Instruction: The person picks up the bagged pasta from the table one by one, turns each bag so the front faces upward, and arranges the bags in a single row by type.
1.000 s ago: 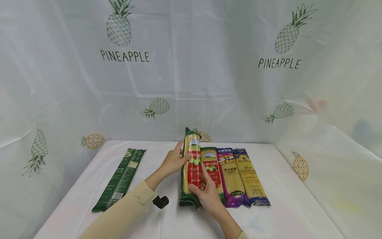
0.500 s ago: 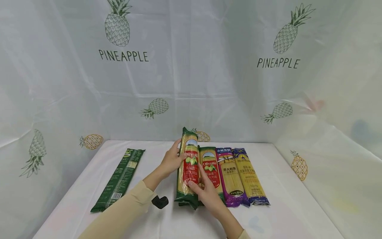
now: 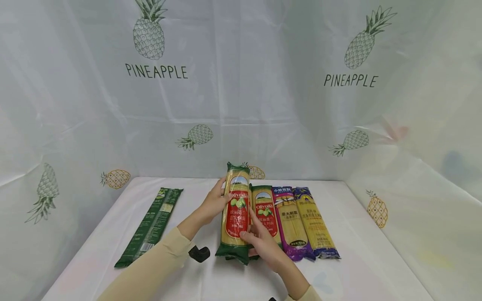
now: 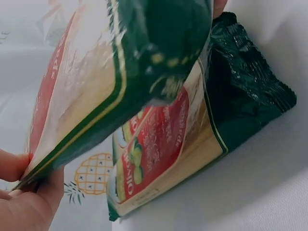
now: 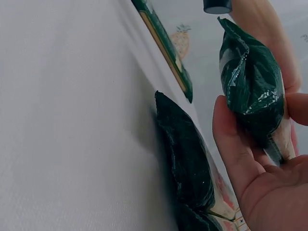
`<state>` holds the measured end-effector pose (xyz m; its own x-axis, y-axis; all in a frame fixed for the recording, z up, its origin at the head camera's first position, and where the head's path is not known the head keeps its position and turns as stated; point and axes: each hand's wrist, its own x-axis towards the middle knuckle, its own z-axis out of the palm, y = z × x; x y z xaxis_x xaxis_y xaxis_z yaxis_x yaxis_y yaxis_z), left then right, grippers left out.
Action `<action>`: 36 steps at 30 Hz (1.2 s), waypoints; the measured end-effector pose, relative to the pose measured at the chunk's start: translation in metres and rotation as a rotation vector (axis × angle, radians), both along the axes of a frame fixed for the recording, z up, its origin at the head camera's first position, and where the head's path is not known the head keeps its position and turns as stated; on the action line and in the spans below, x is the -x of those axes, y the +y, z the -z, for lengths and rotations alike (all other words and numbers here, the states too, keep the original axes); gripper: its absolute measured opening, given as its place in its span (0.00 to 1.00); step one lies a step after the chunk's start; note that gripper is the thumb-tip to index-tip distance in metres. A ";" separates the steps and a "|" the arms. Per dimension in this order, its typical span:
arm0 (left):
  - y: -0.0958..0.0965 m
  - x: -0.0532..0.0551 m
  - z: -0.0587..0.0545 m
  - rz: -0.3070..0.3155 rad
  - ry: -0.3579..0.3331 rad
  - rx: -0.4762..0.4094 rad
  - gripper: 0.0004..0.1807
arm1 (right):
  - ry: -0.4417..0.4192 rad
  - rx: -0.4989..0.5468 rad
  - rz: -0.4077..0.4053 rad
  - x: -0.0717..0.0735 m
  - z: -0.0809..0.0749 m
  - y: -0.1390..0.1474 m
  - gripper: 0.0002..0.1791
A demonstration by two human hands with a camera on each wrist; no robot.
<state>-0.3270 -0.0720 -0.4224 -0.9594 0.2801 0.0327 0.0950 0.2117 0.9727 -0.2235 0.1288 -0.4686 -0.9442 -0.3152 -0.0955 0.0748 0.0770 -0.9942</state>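
Note:
Both hands hold a green-ended spaghetti pack point(image 3: 236, 217) with a red Olivoila label, tilted up above the table. My left hand point(image 3: 214, 204) grips its left edge near the top, thumb on the front. Lower down on the right side, my right hand point(image 3: 265, 243) holds it with the thumb over the label. In the right wrist view, the right fingers point(image 5: 231, 139) curl round the pack's green end point(image 5: 255, 82). Close beside and partly behind the held pack lies a matching Olivoila pack point(image 3: 265, 209). Another green end point(image 3: 254, 253) shows beneath the held pack.
To the right lie a purple-ended pasta pack point(image 3: 294, 221) and a yellow pack with blue ends point(image 3: 317, 225). A green pack point(image 3: 150, 228) lies back side up at the left of the white table point(image 3: 196, 280). A pineapple-print curtain point(image 3: 256, 104) hangs behind.
Both hands have shifted the held spaghetti pack slightly left, and its label faces the head camera more squarely. The packs on the table have stayed put.

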 end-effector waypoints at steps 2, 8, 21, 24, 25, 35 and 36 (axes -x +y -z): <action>-0.001 0.000 0.001 0.018 -0.014 -0.015 0.38 | 0.021 -0.002 0.005 0.000 0.001 0.000 0.49; -0.005 0.003 0.001 0.050 -0.052 -0.028 0.41 | 0.085 0.015 0.032 0.002 0.005 -0.002 0.47; -0.019 0.012 0.006 0.014 -0.062 0.062 0.39 | 0.160 0.058 0.006 -0.001 0.002 -0.007 0.48; -0.023 0.014 0.008 0.001 -0.057 0.035 0.39 | 0.161 0.052 -0.008 -0.001 0.002 -0.009 0.49; -0.024 0.015 0.009 -0.003 -0.057 0.022 0.39 | 0.161 0.042 -0.009 -0.001 0.001 -0.010 0.48; -0.041 0.022 0.011 -0.026 -0.074 0.017 0.41 | 0.203 -0.120 0.012 0.001 -0.007 -0.026 0.48; -0.043 0.023 0.012 -0.025 -0.074 0.021 0.41 | 0.203 -0.136 0.014 0.001 -0.007 -0.028 0.49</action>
<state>-0.3497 -0.1151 -0.4342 -0.9658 0.2556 -0.0437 0.0177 0.2333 0.9722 -0.2245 0.1009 -0.4616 -0.9525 -0.2993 0.0556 -0.1232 0.2120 -0.9695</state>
